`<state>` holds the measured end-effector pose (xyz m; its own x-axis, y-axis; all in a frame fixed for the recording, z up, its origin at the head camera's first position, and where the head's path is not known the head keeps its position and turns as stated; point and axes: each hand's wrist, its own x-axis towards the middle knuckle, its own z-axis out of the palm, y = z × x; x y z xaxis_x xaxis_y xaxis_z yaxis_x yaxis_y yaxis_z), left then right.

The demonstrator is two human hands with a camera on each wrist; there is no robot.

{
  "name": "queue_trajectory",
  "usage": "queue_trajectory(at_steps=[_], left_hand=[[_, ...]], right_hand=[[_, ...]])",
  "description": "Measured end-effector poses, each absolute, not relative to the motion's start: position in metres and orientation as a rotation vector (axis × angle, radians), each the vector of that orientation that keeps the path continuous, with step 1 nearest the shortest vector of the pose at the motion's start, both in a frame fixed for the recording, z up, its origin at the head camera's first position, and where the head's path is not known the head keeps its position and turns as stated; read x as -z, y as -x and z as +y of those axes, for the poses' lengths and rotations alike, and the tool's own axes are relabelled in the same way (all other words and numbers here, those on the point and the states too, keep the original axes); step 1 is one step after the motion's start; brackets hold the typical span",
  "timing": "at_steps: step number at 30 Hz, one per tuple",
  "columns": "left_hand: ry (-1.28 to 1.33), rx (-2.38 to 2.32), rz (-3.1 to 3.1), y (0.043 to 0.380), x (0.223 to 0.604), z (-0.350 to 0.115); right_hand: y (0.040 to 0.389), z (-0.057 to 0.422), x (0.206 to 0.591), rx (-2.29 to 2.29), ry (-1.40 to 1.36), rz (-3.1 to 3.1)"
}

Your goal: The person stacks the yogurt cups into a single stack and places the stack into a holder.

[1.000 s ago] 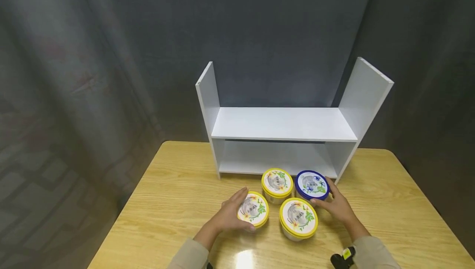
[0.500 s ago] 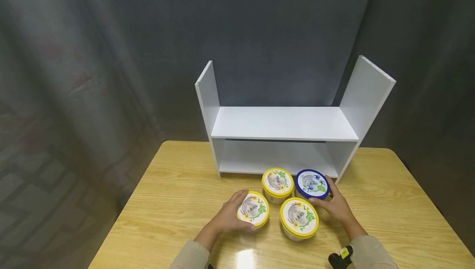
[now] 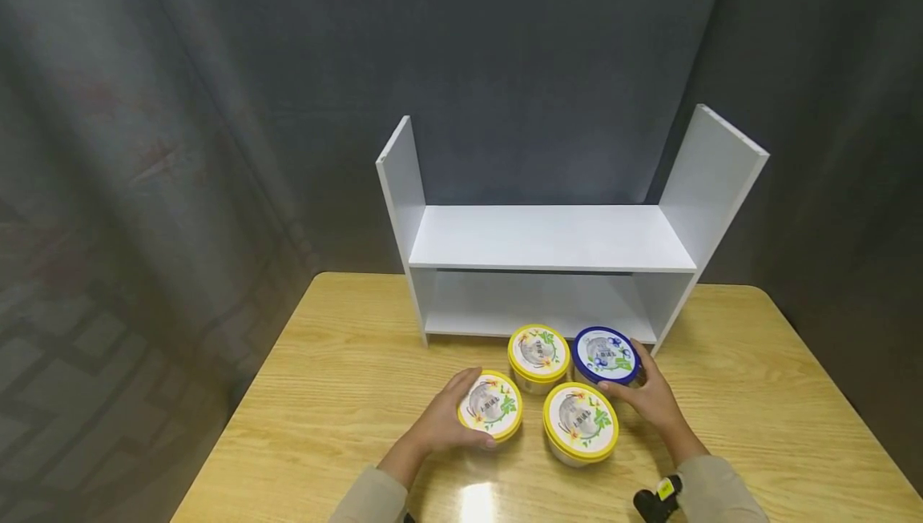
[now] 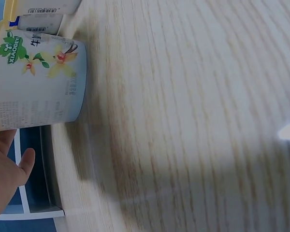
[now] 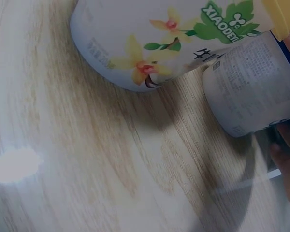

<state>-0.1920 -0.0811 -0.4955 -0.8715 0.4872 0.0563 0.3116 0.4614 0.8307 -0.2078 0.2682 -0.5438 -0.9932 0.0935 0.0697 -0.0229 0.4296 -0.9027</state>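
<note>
Several ice cream tubs stand upright close together on the wooden table. My left hand grips the left yellow-lidded tub, thumb along its near side and fingers at its far side. Its printed wall shows in the left wrist view, the tub casting a shadow on the wood. On the right, my right hand holds the blue-lidded tub between thumb and fingers. A yellow-lidded tub stands between them at the back, and another yellow-lidded tub in front. The right fingers are partly hidden behind the blue-lidded tub.
A white two-level shelf with tall side panels stands just behind the tubs. Dark grey curtains hang behind the table. A black device is on the right wrist.
</note>
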Motion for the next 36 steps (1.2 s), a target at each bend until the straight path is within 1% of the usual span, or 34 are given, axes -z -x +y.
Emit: queue_trajectory(at_steps=[12,23,26,33,36], left_hand=[[-0.668,-1.418,2.497,0.191,0.498,-0.081],[-0.634,-1.467,2.467,0.191,0.499,-0.081],[-0.631,-1.471,2.465,0.191,0.500,-0.082],[-0.640,-1.480,2.468,0.192,0.502,-0.082],[-0.644,-1.483,2.481,0.191,0.501,-0.082]], right_hand=[[0.209,0.270,0.551,-1.661,0.064,-2.540],[0.197,0.259,0.524,-1.677,0.149,-2.562],[0.196,0.259,0.524,-1.644,0.186,-2.555],[0.202,0.273,0.537,-1.563,0.132,-2.548],[0.200,0.274,0.532,-1.556,0.090,-2.518]])
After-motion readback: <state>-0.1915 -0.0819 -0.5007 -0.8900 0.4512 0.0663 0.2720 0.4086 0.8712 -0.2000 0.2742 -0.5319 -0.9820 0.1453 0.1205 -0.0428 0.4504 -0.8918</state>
